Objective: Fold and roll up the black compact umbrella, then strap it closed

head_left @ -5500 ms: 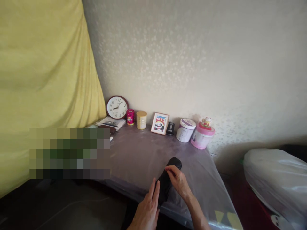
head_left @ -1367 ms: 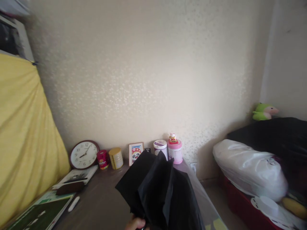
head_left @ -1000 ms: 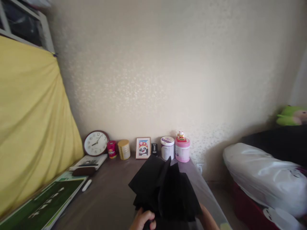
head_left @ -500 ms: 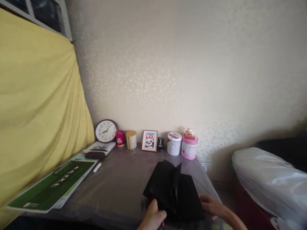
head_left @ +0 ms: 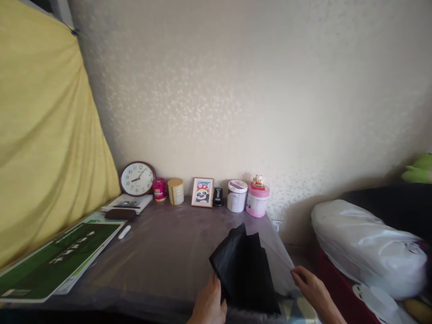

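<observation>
My left hand (head_left: 209, 302) is closed on the lower left edge of a black folded cloth (head_left: 248, 272), whose pleats fan out upward and to the right over the front of the table. Its exact kind is not clear from the folds. Just right of the cloth, my right hand (head_left: 312, 288) hovers at the table's right edge, apart from it. The right fingers are loosely bent, with nothing visible in them.
A grey covered table (head_left: 162, 256) holds a green book (head_left: 64, 261), a brown case (head_left: 120, 214) and a white stick-like object (head_left: 124, 232). Along the wall stand a clock (head_left: 137, 179), several tins and a framed panda picture (head_left: 202, 192). Right of the table lies a white plastic bag (head_left: 364, 247).
The black cloth has turned and its folds have spread into a fan. My right hand has come off its right edge. The view has shifted slightly right.
</observation>
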The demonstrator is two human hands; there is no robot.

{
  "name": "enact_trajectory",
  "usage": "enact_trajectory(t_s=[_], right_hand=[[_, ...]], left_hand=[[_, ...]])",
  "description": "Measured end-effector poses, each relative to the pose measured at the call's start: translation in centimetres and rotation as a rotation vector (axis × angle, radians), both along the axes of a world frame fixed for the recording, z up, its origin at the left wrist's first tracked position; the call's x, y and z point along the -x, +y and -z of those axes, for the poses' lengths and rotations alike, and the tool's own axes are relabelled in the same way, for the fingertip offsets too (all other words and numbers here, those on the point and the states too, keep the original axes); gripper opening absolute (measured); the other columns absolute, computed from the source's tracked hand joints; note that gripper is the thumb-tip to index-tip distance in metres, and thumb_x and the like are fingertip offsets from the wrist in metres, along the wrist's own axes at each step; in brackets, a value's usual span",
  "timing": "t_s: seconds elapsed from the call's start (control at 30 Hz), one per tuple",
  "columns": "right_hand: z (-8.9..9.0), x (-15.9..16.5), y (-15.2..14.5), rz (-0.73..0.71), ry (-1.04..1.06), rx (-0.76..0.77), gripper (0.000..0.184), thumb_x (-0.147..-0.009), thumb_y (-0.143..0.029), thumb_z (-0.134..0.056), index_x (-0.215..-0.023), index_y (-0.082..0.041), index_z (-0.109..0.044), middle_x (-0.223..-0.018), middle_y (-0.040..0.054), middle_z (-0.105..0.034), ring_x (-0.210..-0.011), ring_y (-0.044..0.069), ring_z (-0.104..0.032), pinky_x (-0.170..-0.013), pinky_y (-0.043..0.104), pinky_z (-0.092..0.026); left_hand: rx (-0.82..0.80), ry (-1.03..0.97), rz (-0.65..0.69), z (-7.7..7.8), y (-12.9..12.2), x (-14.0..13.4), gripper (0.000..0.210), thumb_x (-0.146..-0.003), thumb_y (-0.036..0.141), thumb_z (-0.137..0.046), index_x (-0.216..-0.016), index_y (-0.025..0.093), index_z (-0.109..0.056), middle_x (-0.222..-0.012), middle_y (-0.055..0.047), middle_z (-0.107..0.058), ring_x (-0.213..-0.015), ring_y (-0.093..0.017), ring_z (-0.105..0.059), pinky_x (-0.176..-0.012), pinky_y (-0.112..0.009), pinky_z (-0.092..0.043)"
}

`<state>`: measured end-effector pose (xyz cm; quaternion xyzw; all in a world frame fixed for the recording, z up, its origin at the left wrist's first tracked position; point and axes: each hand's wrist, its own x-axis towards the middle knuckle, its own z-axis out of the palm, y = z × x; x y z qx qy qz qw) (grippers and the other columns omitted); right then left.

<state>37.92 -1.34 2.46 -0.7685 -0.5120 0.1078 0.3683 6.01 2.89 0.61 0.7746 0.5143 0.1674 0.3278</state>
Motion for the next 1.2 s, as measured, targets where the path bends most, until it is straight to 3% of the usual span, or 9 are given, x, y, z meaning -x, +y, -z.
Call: enact_trajectory(t_s=[0.1,0.2,0.27,0.4,0.6,0.77,0.93,1.07,1.2], right_hand=[[-2.0,1.9,0.3,0.019,0.065,-0.053,0.029,-0.062,-0.050,-0.052,-0.066,-0.024,-0.062,-0.060,0.0024,-0.065,-0.060,0.021,-0.061,-0.057,0.027,-0.044],[-3.5,4.5,0.9,-0.012,0.188,-0.106,0.035,-0.066,-0.052,-0.051,-0.079,-0.022,-0.063,-0.069,0.0038,-0.067,-0.064,0.021,-0.065,-0.059,0.028,-0.048],[-4.2,6.4,1.5,-0.063,0.216,-0.141,0.035,-0.070,-0.050,-0.050,-0.086,-0.021,-0.063,-0.073,0.0045,-0.068,-0.064,0.021,-0.065,-0.059,0.028,-0.050],[-4.6,9.9,3.2,-0.216,0.001,-0.239,0.032,-0.078,-0.037,-0.047,-0.103,-0.022,-0.061,-0.083,0.0045,-0.067,-0.068,0.018,-0.064,-0.065,0.028,-0.050],[-3.5,12.5,5.2,-0.362,-0.325,-0.224,0.042,-0.083,-0.018,-0.033,-0.122,-0.025,-0.048,-0.103,0.0061,-0.061,-0.081,0.017,-0.063,-0.070,0.029,-0.050],[-2.7,12.4,6.1,-0.322,-0.360,-0.235,0.035,-0.084,-0.015,-0.032,-0.109,-0.024,-0.055,-0.096,0.0043,-0.061,-0.077,0.016,-0.063,-0.067,0.027,-0.050],[-3.3,12.6,7.0,-0.306,-0.374,-0.278,0.031,-0.087,-0.017,-0.030,-0.096,-0.024,-0.059,-0.091,0.0038,-0.061,-0.073,0.015,-0.062,-0.064,0.025,-0.049],[-3.6,13.4,8.5,-0.328,-0.355,-0.314,0.029,-0.089,-0.020,-0.031,-0.096,-0.023,-0.059,-0.096,0.0039,-0.061,-0.076,0.014,-0.062,-0.067,0.023,-0.048],[-2.3,14.8,10.0,-0.391,-0.353,-0.301,0.027,-0.089,-0.022,-0.033,-0.093,-0.025,-0.060,-0.092,0.0023,-0.062,-0.080,0.014,-0.061,-0.070,0.022,-0.048]], left_hand=[[0.074,-0.117,0.006,0.1,0.1,0.8,0.068,-0.066,0.014,-0.054,-0.130,0.018,-0.033,-0.132,-0.010,-0.043,-0.113,-0.022,-0.049,-0.093,-0.027,-0.038],[0.208,-0.273,0.011,0.5,0.2,1.1,0.066,-0.067,0.014,-0.052,-0.130,0.019,-0.033,-0.129,-0.010,-0.046,-0.107,-0.023,-0.053,-0.088,-0.031,-0.043],[0.154,-0.285,0.022,0.9,0.1,0.8,0.065,-0.067,0.011,-0.050,-0.130,0.017,-0.034,-0.128,-0.012,-0.047,-0.111,-0.023,-0.051,-0.094,-0.034,-0.040],[-0.027,-0.166,0.011,1.4,0.0,0.1,0.077,-0.062,0.004,-0.049,-0.135,0.016,-0.027,-0.136,-0.012,-0.040,-0.126,-0.021,-0.037,-0.106,-0.030,-0.026],[0.033,-0.034,0.012,1.1,-0.5,-0.3,0.092,-0.062,0.003,-0.049,-0.141,0.018,-0.004,-0.146,-0.013,-0.022,-0.122,-0.024,-0.043,-0.099,-0.031,-0.035],[0.041,0.076,0.012,-0.2,-1.1,-0.6,0.088,-0.064,0.002,-0.046,-0.141,0.016,-0.007,-0.145,-0.015,-0.025,-0.112,-0.024,-0.052,-0.091,-0.029,-0.041],[0.038,0.209,0.013,-0.8,-1.4,-1.1,0.090,-0.060,-0.002,-0.045,-0.141,0.016,-0.011,-0.143,-0.015,-0.028,-0.098,-0.029,-0.060,-0.083,-0.035,-0.046],[-0.005,0.281,0.013,0.4,-1.3,-1.7,0.086,-0.062,-0.005,-0.038,-0.140,0.018,-0.011,-0.143,-0.017,-0.029,-0.091,-0.029,-0.063,-0.078,-0.037,-0.050],[-0.019,0.305,-0.001,2.3,-1.2,-2.3,0.076,-0.070,-0.004,-0.031,-0.139,0.022,-0.016,-0.145,-0.016,-0.024,-0.089,-0.028,-0.064,-0.076,-0.037,-0.051]])
